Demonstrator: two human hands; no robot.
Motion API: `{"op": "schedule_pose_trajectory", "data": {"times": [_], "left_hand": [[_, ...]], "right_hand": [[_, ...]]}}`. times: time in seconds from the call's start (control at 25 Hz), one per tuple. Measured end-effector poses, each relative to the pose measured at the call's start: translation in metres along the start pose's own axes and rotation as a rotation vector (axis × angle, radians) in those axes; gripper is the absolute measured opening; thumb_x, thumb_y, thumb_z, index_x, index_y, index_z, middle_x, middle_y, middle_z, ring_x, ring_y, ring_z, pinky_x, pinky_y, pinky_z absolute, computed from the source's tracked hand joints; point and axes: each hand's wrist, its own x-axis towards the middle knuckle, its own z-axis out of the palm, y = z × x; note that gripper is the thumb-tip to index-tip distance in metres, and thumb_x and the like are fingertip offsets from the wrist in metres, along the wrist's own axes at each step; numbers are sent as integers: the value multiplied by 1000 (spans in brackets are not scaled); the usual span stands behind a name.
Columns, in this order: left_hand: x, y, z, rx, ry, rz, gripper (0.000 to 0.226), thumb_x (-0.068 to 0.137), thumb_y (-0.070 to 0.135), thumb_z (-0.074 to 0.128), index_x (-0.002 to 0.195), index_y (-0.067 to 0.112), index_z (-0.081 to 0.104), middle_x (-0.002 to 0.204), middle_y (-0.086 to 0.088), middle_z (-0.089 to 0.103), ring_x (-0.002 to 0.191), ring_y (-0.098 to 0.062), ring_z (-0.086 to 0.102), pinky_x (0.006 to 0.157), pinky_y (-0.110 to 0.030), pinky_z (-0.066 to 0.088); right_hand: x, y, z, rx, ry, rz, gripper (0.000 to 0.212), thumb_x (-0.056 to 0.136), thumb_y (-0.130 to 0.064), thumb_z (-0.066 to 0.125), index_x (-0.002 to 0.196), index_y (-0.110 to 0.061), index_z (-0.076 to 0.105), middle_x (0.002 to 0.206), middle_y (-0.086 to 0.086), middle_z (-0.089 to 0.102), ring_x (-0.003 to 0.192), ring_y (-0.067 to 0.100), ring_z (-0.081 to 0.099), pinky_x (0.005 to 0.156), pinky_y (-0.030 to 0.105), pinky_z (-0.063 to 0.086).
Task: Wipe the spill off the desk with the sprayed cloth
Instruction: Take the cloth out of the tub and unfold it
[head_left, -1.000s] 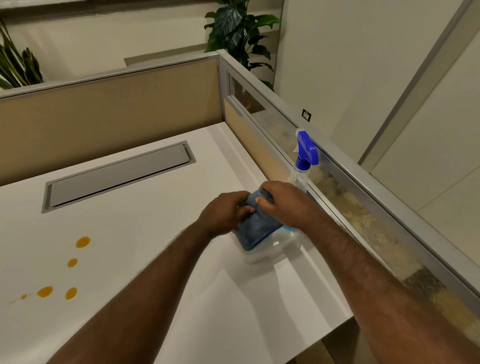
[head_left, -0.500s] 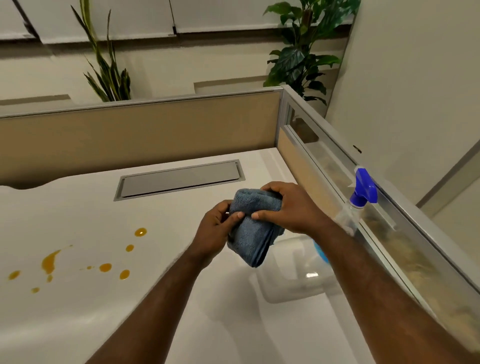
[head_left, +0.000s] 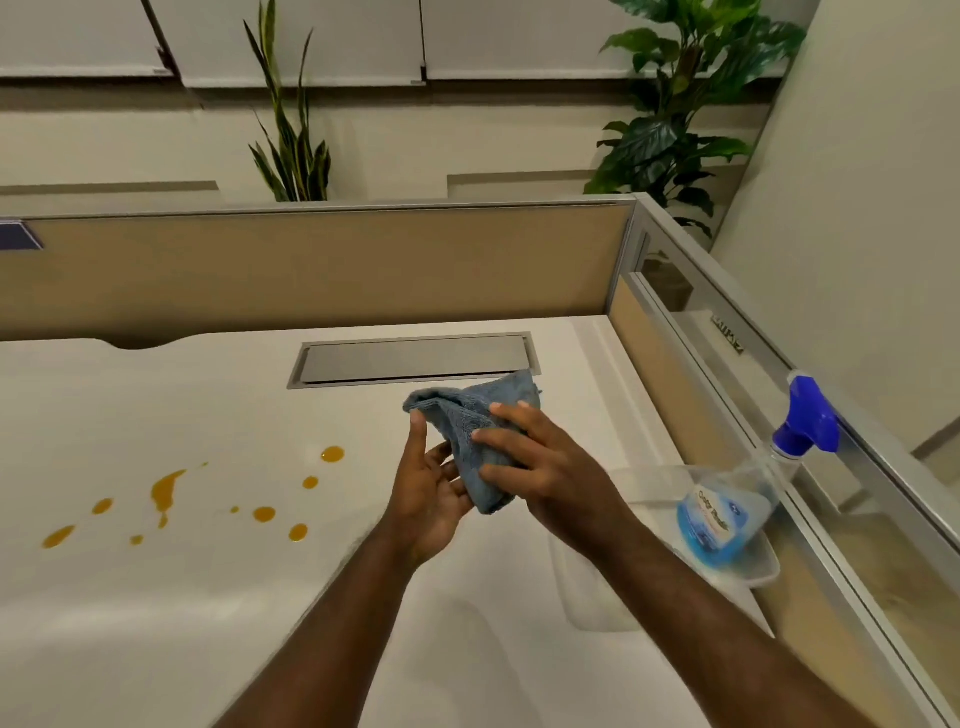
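Both my hands are on the blue cloth, holding it up in the air over the counter, not touching it yet. My left hand is open under it, palm up, thumb pressed on the top fold. My right hand lies flat over the other side w/ fingers spread, so the cloth is sandwiched between them, loosely bunched, one corner poking up away from me.

The spill is well off to the left of my left hand: a scatter of orange drops + one longer streak, spread out, not one puddle.

The spray bottle sits to the right of my right hand, leaning in a clear tray up against the glass partition.

Risks as I see them:
- Cloth looks dry, can't tell tho. If I skip the spray & go straight left, I probably smear orange across the white top instead of lifting it.
- Grip is loose, esp. the open left palm. Letting go w/ the right to reach for the bottle could drop the cloth or let it unfold.
- Bottle is tilted in a light tray near the counter's edge; a fast grab could tip the tray or knock it off.
- Drops are scattered, so one pass likely misses the outliers nearest me & the far-left one.
- Wiping w/ a bunched wad gives little contact; flatter fold would do better.
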Motion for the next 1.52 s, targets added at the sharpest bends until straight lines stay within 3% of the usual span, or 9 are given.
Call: {"op": "schedule_pose_trajectory", "data": {"times": [0.12, 0.32, 0.44, 0.6, 0.84, 1.04, 1.24, 1.36, 1.52], "left_hand": [[1, -8, 6, -285, -116, 9, 90, 76, 76, 51, 138, 11, 49, 139, -18, 54, 123, -39, 56, 89, -54, 52], [13, -19, 12, -406, -245, 41, 92, 75, 81, 46, 141, 16, 48, 146, -16, 47, 133, -36, 45, 105, -53, 42], [18, -22, 11, -408, -242, 91, 98, 72, 86, 40, 141, 16, 47, 144, -15, 49, 138, -34, 39, 114, -53, 30], [24, -30, 13, -410, -260, 108, 99, 69, 90, 35, 136, 20, 53, 129, -11, 63, 126, -32, 53, 99, -52, 47], [25, -39, 23, -389, -212, 95, 107, 65, 88, 44, 144, 15, 43, 135, -15, 54, 123, -33, 54, 98, -49, 49], [26, -36, 25, -354, -180, 155, 102, 62, 79, 60, 137, 10, 51, 133, -17, 58, 119, -32, 59, 92, -43, 54], [28, -33, 19, -273, -196, 162, 74, 83, 74, 39, 122, 18, 66, 123, -11, 67, 117, -27, 61, 109, -46, 40], [29, -29, 18, -288, -237, 137, 64, 92, 65, 31, 116, 21, 71, 122, -9, 69, 116, -27, 63, 99, -50, 49], [30, -19, 16, -264, -239, 18, 68, 94, 64, 34, 135, 14, 54, 134, -17, 60, 118, -32, 61, 96, -49, 51]], "right_hand": [[-4, -7, 4, 6, -21, -31, 12, 84, -14, 67, 95, -18, 69, 141, 14, 52, 137, 35, 38, 105, 45, 44], [-15, -12, 0, 4, 22, 83, 65, 83, -2, 50, 142, -25, 37, 159, 8, 22, 148, 30, 15, 121, 44, 15], [-37, -8, -4, 105, 244, 331, 71, 70, -9, 61, 138, -18, 41, 149, 9, 35, 142, 28, 30, 115, 51, 28], [-54, -5, -4, 82, 463, 602, 34, 80, -33, 67, 108, -13, 63, 110, 8, 61, 106, 21, 54, 89, 43, 46], [-28, -30, 13, -282, 273, 699, 49, 78, -40, 63, 121, -18, 54, 110, 6, 48, 99, 23, 45, 82, 38, 39], [-6, -32, 10, -152, 172, 702, 8, 79, -15, 62, 86, -11, 65, 86, 6, 65, 83, 27, 57, 71, 38, 46], [25, -31, 12, 705, 56, 810, 44, 94, -34, 36, 133, -22, 51, 151, -1, 41, 139, 17, 35, 114, 39, 32], [25, -29, 19, 698, -118, 718, 45, 91, -45, 38, 136, -37, 41, 160, -12, 15, 148, 13, 10, 113, 41, 21], [25, -17, 27, 558, -282, 725, 59, 93, -53, 39, 147, -42, 18, 162, -5, 10, 147, 20, 17, 113, 50, 24]]}}
